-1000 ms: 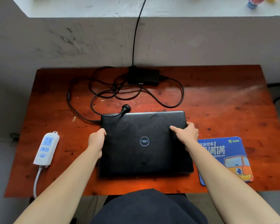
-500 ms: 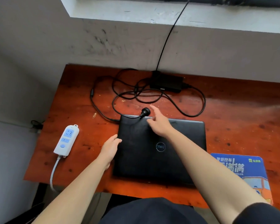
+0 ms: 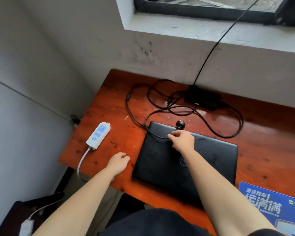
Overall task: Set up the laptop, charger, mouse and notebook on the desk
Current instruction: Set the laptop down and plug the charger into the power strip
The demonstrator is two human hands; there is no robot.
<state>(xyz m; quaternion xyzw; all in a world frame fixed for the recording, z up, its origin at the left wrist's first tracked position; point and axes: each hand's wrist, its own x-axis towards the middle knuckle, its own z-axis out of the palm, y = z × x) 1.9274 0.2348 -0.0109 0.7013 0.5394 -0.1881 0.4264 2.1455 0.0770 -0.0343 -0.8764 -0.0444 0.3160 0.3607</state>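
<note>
- Your right hand (image 3: 182, 140) is reaching over the far left corner of the laptop (image 3: 211, 160); its thumb and forefinger are pinching the cord (image 3: 128, 96) just behind the plug (image 3: 180, 124).
- The plug is lying at the lid's far edge, just beyond your fingertips, prongs pointing away from you.
- Your left hand (image 3: 118, 163) is hanging over the bench (image 3: 109, 108) just left of the laptop, fingers loosely curled and holding nothing.
- The laptop is lying closed and flat on the bench in front of you, logo up, your right forearm crossing its lid.
- The charger (image 3: 203, 99) is sitting at the far edge of the bench against the wall, its cord looping in loose coils between it and the laptop; a second black lead is rising from it to the sill (image 3: 177, 26).
- A white power strip (image 3: 98, 135) is lying near the bench's left edge, well apart from the plug, its lead dropping off the near edge.
- A blue pad (image 3: 271, 205) is lying at the near right, beside the laptop.
</note>
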